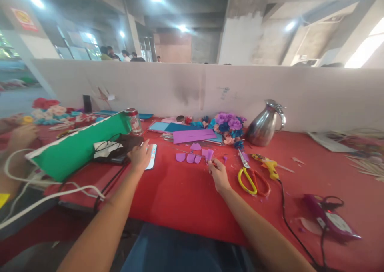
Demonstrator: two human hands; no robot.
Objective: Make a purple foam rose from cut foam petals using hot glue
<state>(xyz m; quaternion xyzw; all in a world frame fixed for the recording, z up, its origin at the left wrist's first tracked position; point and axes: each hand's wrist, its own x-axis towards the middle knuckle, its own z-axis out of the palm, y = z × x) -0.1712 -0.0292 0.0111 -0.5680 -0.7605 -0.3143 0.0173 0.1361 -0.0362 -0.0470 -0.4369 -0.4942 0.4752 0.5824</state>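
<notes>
My left hand [140,156] rests at the left edge of a phone [151,157] with a lit screen, its fingers stretched out and touching it. My right hand [219,173] is closed, pinching a small rolled purple paper petal [209,155]. A thin stick seems to run leftward from that petal; whether it is attached, I cannot tell. Several loose purple petals [190,158] lie on the red table just left of my right hand. Behind them is a flat purple paper sheet [193,135]. Scissors [247,176] with yellow and red handles lie open to the right.
A yellow glue gun [270,167] trails a black cord to a purple power device [331,218]. A steel jug [266,124], paper flowers [229,124] and a glass jar [135,122] stand at the back. At left are a green-sided box [81,146], white cables and another person's hand [24,138].
</notes>
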